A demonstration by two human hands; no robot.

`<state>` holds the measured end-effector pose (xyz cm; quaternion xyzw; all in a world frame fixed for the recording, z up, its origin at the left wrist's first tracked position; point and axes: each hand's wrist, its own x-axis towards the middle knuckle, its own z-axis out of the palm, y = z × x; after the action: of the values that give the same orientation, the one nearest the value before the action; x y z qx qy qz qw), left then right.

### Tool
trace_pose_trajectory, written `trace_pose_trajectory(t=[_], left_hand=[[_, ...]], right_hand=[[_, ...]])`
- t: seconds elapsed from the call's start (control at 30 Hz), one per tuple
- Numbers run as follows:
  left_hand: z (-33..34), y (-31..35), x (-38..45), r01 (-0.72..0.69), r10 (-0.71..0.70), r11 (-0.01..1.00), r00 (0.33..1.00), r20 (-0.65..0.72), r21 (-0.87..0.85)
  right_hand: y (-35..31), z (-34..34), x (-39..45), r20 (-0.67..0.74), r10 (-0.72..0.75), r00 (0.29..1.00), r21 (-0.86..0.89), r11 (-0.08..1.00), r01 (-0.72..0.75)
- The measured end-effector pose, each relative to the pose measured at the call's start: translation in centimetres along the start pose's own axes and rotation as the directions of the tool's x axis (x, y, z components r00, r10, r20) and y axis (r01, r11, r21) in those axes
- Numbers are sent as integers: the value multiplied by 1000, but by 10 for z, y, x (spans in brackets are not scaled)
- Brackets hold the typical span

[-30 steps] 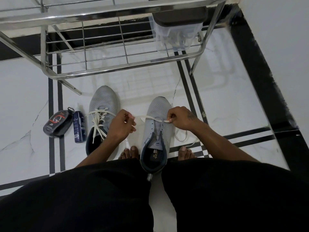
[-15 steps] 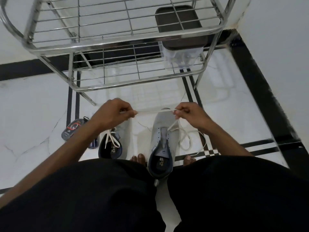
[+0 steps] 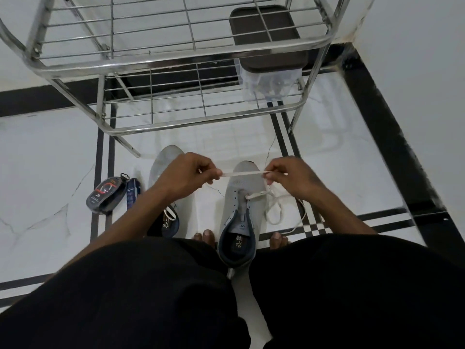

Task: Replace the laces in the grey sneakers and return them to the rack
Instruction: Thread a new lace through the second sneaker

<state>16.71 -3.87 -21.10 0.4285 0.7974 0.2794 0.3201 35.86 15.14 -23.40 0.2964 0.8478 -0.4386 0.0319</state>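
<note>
Two grey sneakers stand on the white floor before my knees. The right sneaker point(image 3: 242, 197) has a white lace point(image 3: 242, 174) through its front eyelets only. My left hand point(image 3: 185, 176) and my right hand point(image 3: 289, 177) each pinch that lace and hold a stretch of it taut and level above the toe. The rest of the lace lies in loose loops on the floor to the right of the shoe. My left forearm covers much of the left sneaker point(image 3: 163, 159), which shows lacing near its opening.
A steel wire shoe rack point(image 3: 176, 64) stands just beyond the shoes; a clear box with a dark lid point(image 3: 268, 59) sits on its lower shelf. A black shoe-polish sponge point(image 3: 105, 195) and a small blue can point(image 3: 132, 190) lie at the left. A wall rises at the right.
Both hands rose from the shoe's tongue and drew the lace up and taut between them. The view tilted up and then dipped again, bringing more of the rack into sight.
</note>
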Motion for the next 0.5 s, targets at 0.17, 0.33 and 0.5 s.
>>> trace_pose_trajectory(t=[0.17,0.33,0.5], left_hand=[[9,-14,1,30,-31,999,999,-32,-26],[39,1,15,25,-20,983,999,26,-181],[53,-7,19,178,-174,889,984,47,-422]], right_hand=[[22,-1,-7,65,193,979,-211,962,-176],[-11,37,-5,149,-54,987,135,990,34],[11,43,8,-30,-38,999,76,996,40]])
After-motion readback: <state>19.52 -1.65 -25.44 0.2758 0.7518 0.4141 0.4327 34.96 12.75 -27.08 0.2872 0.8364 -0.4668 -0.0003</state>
